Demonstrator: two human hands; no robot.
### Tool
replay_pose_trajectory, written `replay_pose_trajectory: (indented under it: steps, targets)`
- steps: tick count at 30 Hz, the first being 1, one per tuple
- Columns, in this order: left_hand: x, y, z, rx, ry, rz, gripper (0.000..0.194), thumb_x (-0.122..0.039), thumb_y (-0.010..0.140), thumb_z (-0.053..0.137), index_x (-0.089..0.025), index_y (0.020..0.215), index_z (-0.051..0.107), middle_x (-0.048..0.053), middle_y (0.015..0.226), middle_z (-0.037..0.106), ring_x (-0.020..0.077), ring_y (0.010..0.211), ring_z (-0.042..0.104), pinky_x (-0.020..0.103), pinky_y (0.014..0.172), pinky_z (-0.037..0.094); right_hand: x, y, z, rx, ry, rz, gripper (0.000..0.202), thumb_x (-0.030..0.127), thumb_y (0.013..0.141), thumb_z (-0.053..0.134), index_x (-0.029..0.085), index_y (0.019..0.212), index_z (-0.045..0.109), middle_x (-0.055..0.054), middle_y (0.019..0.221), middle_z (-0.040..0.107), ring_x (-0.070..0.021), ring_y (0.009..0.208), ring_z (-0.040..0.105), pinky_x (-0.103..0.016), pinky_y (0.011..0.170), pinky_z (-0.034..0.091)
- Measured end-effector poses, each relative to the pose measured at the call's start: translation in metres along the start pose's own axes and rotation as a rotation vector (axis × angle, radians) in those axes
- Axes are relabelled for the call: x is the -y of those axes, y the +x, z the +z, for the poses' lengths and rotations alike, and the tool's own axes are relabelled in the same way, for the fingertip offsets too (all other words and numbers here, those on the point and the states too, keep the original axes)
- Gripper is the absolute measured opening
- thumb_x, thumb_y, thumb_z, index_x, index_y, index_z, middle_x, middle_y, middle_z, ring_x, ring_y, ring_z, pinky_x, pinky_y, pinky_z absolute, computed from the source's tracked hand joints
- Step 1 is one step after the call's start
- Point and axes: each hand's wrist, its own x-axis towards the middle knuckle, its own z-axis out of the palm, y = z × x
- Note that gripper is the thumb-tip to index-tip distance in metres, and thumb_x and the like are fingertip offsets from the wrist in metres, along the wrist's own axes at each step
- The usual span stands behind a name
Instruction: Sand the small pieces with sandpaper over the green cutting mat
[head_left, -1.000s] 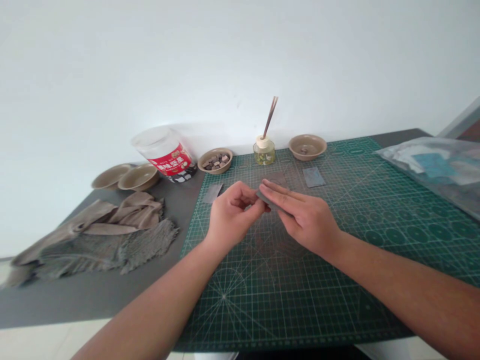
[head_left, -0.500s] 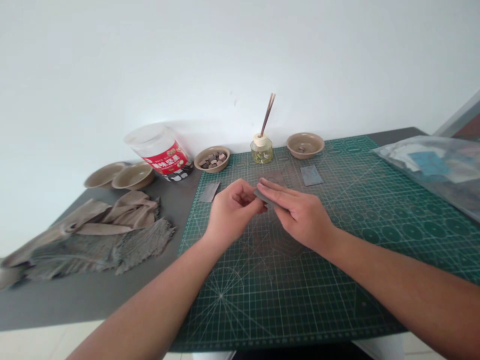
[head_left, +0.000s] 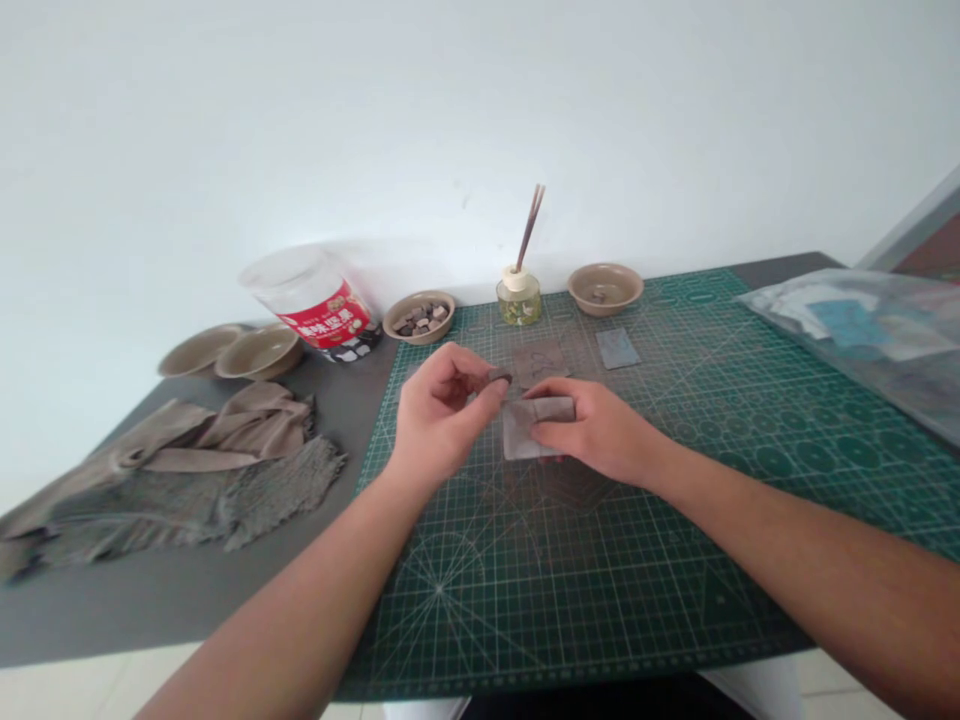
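Note:
My left hand (head_left: 442,420) pinches a small dark stone (head_left: 499,376) between thumb and fingers. Just to its right, my right hand (head_left: 604,430) grips a folded grey square of sandpaper (head_left: 521,430), thumb on its near face and fingers behind. The stone is close above the sandpaper's upper left corner; whether they touch I cannot tell. Under and beyond the hands spreads a green cutting mat (head_left: 510,620). A brown sheet with marks on it (head_left: 540,360) and a blue-grey square sheet (head_left: 618,348) lie on the mat past my fingers.
A bowl of small stones (head_left: 420,318), a reed diffuser (head_left: 519,297) and another bowl (head_left: 605,290) stand along the wall. At left are a red-labelled plastic jar (head_left: 322,310), two bowls (head_left: 259,352) and crumpled cloths (head_left: 217,470). A clear plastic bag (head_left: 885,330) lies right.
The hands were together, with the sandpaper edge-on between them. They have drawn slightly apart; the sandpaper's flat face now shows, and the stone is visible in my left fingertips.

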Motion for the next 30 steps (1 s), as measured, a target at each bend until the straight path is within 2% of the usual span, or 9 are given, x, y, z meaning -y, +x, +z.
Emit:
replay_pose_trajectory:
  steps: [2, 4, 7, 10, 14, 20, 23, 26, 30]
  targets:
    - [0.003, 0.003, -0.002, 0.035, 0.000, -0.020, 0.013, -0.016, 0.079, 0.074, -0.019, 0.081, 0.062, -0.001, 0.074, 0.061, 0.0115, 0.067, 0.056, 0.025, 0.060, 0.045, 0.001, -0.003, 0.001, -0.021, -0.134, 0.028, 0.032, 0.031, 0.079, 0.073, 0.021, 0.107, 0.062, -0.001, 0.083, 0.072, -0.0193, 0.071, 0.068, -0.029, 0.062, 0.050]
    - [0.007, 0.004, -0.003, 0.097, 0.004, -0.053, 0.013, -0.015, 0.078, 0.074, -0.019, 0.083, 0.062, -0.001, 0.075, 0.062, 0.0119, 0.067, 0.056, 0.025, 0.061, 0.046, 0.001, -0.005, 0.001, -0.125, -0.341, 0.036, 0.041, 0.038, 0.075, 0.076, 0.020, 0.107, 0.060, -0.004, 0.087, 0.071, -0.0221, 0.074, 0.066, -0.033, 0.065, 0.048]
    - [0.010, 0.003, 0.000, 0.202, 0.009, -0.072, 0.015, -0.013, 0.076, 0.073, -0.018, 0.085, 0.063, 0.000, 0.080, 0.064, 0.0126, 0.071, 0.058, 0.027, 0.066, 0.048, 0.002, -0.007, -0.005, -0.279, -0.482, -0.058, 0.039, 0.040, 0.077, 0.075, 0.020, 0.107, 0.060, -0.008, 0.101, 0.068, -0.0250, 0.086, 0.064, -0.036, 0.073, 0.048]
    - [0.010, 0.001, 0.002, 0.290, 0.055, -0.078, 0.013, -0.013, 0.077, 0.071, -0.018, 0.088, 0.065, 0.000, 0.082, 0.064, 0.0132, 0.073, 0.059, 0.028, 0.068, 0.049, 0.004, -0.005, -0.011, -0.197, -0.228, -0.197, 0.033, 0.034, 0.085, 0.068, 0.023, 0.115, 0.060, -0.005, 0.105, 0.068, -0.0211, 0.090, 0.064, -0.034, 0.076, 0.050]
    - [0.009, -0.001, 0.003, 0.306, 0.099, -0.076, 0.006, -0.015, 0.080, 0.070, -0.019, 0.083, 0.066, 0.002, 0.081, 0.067, 0.0150, 0.076, 0.062, 0.030, 0.073, 0.051, 0.001, 0.001, -0.015, -0.009, 0.151, -0.204, 0.023, 0.031, 0.090, 0.064, 0.022, 0.111, 0.063, -0.003, 0.100, 0.071, -0.0170, 0.084, 0.066, -0.031, 0.074, 0.054]
    - [0.011, 0.001, 0.002, 0.318, 0.197, -0.035, 0.009, -0.027, 0.080, 0.074, -0.020, 0.082, 0.070, 0.005, 0.087, 0.068, 0.0175, 0.082, 0.063, 0.032, 0.075, 0.052, -0.007, 0.005, -0.022, 0.017, 0.217, -0.127, 0.021, 0.035, 0.082, 0.073, 0.018, 0.093, 0.067, -0.003, 0.088, 0.072, -0.0172, 0.078, 0.066, -0.031, 0.069, 0.054]
    - [0.011, 0.002, 0.001, 0.385, 0.218, -0.031, 0.009, -0.027, 0.082, 0.072, -0.020, 0.086, 0.070, 0.005, 0.091, 0.066, 0.0166, 0.083, 0.062, 0.031, 0.075, 0.051, -0.007, 0.003, -0.025, 0.012, 0.153, -0.129, 0.016, 0.031, 0.081, 0.073, 0.019, 0.089, 0.066, -0.001, 0.081, 0.070, -0.0158, 0.072, 0.063, -0.028, 0.064, 0.051]
    - [0.011, 0.004, -0.001, 0.449, 0.307, -0.107, 0.023, -0.028, 0.083, 0.071, -0.021, 0.105, 0.066, 0.002, 0.091, 0.065, 0.0160, 0.079, 0.060, 0.029, 0.071, 0.049, -0.006, -0.001, -0.026, -0.030, -0.067, -0.159, 0.014, 0.025, 0.079, 0.073, 0.021, 0.091, 0.067, 0.002, 0.077, 0.066, -0.0143, 0.068, 0.060, -0.027, 0.062, 0.047]
    - [0.010, 0.009, -0.005, 0.677, 0.456, -0.119, 0.026, -0.032, 0.083, 0.069, -0.023, 0.107, 0.068, 0.003, 0.092, 0.063, 0.0192, 0.086, 0.060, 0.032, 0.076, 0.049, -0.008, -0.003, -0.022, -0.055, -0.420, -0.258, 0.008, 0.019, 0.076, 0.073, 0.020, 0.081, 0.067, 0.001, 0.075, 0.063, -0.0152, 0.071, 0.057, -0.028, 0.067, 0.043]
